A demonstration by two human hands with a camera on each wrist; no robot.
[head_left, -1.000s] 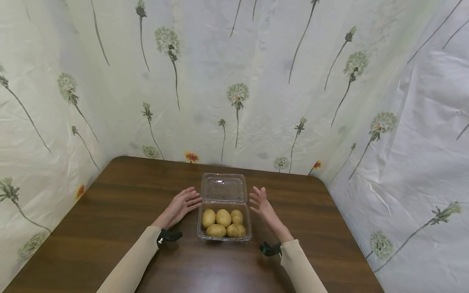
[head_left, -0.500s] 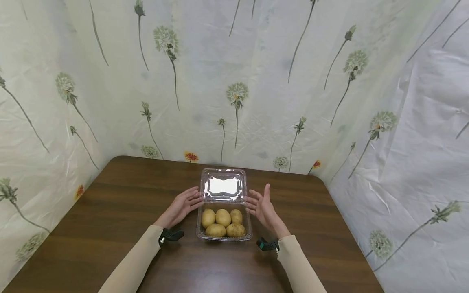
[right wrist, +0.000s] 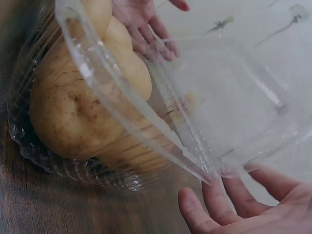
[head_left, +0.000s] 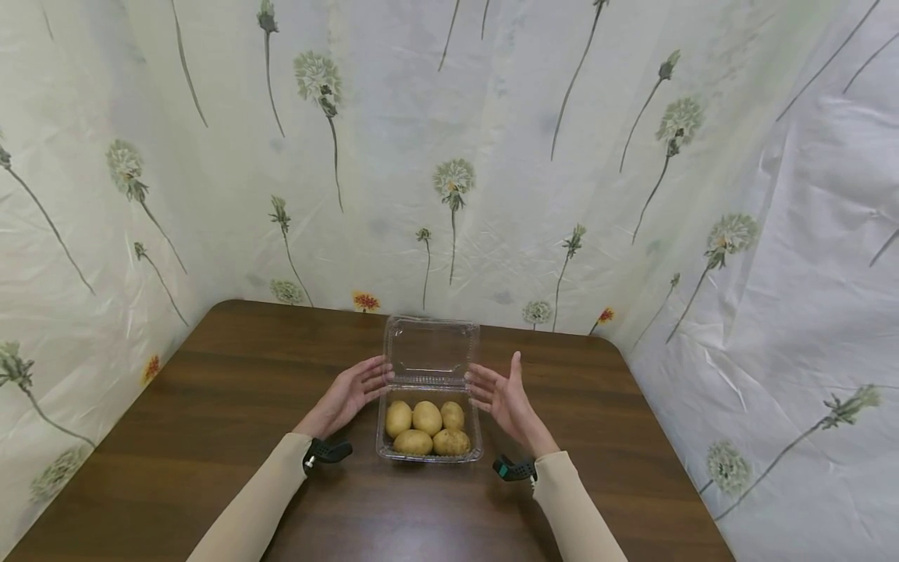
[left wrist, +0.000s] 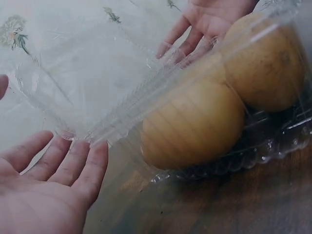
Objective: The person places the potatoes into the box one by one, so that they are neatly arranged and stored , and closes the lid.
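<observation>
A clear plastic clamshell container (head_left: 430,459) stands on the table with several yellow potatoes (head_left: 427,418) in its base. Its hinged lid (head_left: 431,347) is raised behind them. At the left end of the hinge, the fingertips of my left hand (head_left: 344,401) touch the lid's back side, fingers nearly straight. My right hand (head_left: 507,403) does likewise at the right end, thumb pointing up. Through the left wrist view, the left hand's fingers (left wrist: 63,161) reach the lid's lower corner. Fingertips of the right hand (right wrist: 243,204) meet the plastic near the hinge in the right wrist view.
The brown wooden table (head_left: 246,367) has rounded far corners. Pale curtains (head_left: 393,140) printed with dandelions hang behind it and on both sides. Each wrist wears a black strap (head_left: 328,451), below beige sleeves.
The lid has swung up from lying tilted back to a steeper stand. Both hands have closed in toward the lid's lower corners, the right one moving more and lifting its thumb.
</observation>
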